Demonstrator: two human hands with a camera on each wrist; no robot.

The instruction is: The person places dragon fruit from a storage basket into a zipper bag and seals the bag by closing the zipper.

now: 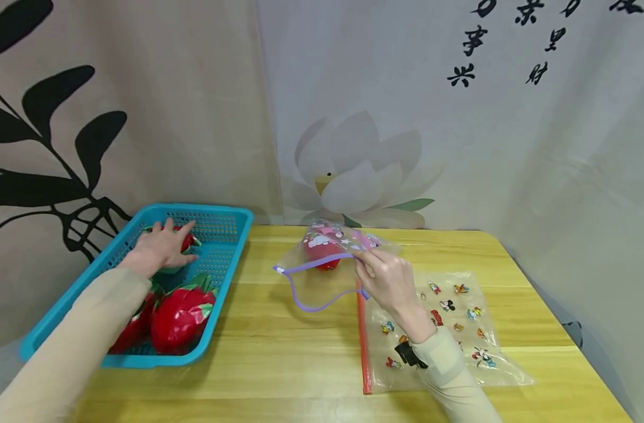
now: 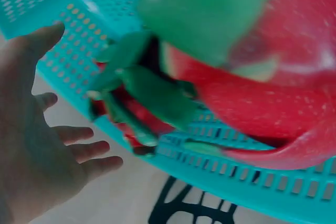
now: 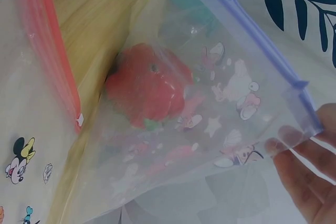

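Observation:
Over the back of the blue basket (image 1: 224, 235) my left hand (image 1: 160, 247) is spread, fingers apart and relaxed. Just beneath it is a red dragon fruit (image 1: 187, 238) with green scales, partly hidden by the hand; whether they touch I cannot tell. Nearer the front of the basket lie more dragon fruits (image 1: 181, 317). My right hand (image 1: 388, 279) pinches the corner of a clear zip bag (image 3: 247, 103) by its purple zipper edge. The bag's mouth gapes toward the left, and a dragon fruit (image 3: 149, 85) shows inside it.
A second clear bag (image 1: 449, 341) with cartoon prints and a red zipper lies flat under my right forearm. All of this rests on a wooden table (image 1: 295, 364). A printed curtain (image 1: 354, 88) hangs behind.

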